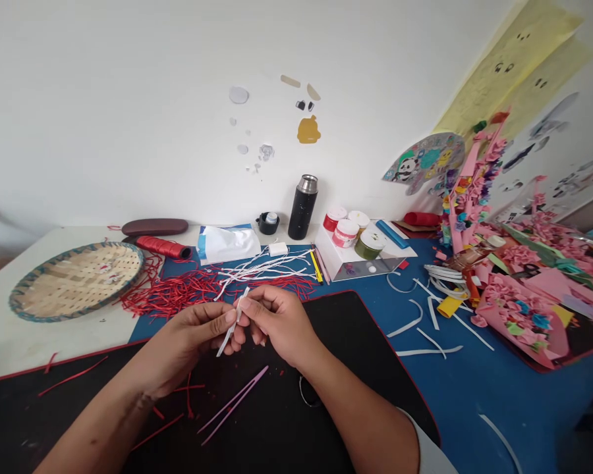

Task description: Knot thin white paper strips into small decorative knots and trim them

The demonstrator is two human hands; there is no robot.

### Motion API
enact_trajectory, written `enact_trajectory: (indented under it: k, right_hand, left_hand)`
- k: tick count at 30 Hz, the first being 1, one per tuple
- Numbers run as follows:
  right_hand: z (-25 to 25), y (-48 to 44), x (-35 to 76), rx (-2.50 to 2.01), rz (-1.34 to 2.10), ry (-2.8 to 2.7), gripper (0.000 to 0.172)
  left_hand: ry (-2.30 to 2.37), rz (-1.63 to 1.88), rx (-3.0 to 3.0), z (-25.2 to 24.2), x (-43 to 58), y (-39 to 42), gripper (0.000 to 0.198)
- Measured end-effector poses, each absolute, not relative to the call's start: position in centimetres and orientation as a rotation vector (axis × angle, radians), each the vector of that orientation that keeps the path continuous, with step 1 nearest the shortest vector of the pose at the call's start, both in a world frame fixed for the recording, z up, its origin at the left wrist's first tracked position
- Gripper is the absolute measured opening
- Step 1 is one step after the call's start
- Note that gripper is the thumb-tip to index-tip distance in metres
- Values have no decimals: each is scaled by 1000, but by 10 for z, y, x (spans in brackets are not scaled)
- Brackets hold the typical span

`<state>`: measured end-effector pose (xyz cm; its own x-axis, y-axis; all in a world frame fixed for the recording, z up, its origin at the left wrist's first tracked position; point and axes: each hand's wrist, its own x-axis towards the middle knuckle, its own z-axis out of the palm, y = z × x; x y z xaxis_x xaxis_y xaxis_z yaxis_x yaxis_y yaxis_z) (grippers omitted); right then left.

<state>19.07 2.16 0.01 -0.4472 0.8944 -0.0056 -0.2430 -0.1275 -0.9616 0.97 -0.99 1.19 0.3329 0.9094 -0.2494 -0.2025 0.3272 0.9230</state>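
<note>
Read the labels first: the print on the four small lidded jars (346,232) and on the white-and-blue packet (226,245) is too small to read. A printed panda figure appears on the card (422,163) fixed to the wall.

Check the containers next. The jars, with red, white and pink lids and one olive-green body, stand on a white stand (346,262) at the back of the counter (474,408); you cannot tell their contents. To their left stands a black vacuum flask (302,210) with a steel cap. At far left, the woven bamboo tray (14,299) has a teal rim and holds a few small red scraps.

Locate the white paper strip (232,332): it is held above the black mat (375,375), tilted, with its lower end pointing down and left. It is narrow and slightly curled.

Confirm hand state: your left hand (188,339) and right hand (277,322) are both grasping the strip, close together, between thumbs and fingertips. Pink tweezers (232,405) lie on the mat below your hands, just beyond which red paper shreds (172,293) and further white paper strips (261,266) lie on the counter.
</note>
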Motion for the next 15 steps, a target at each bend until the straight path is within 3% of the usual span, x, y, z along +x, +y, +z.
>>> enact_trajectory:
  k: [15]
  right_hand:
    - [-4, 23, 190, -865, 1730, -1268, 43]
  left_hand:
    - [1119, 920, 1246, 13, 9, -6, 37]
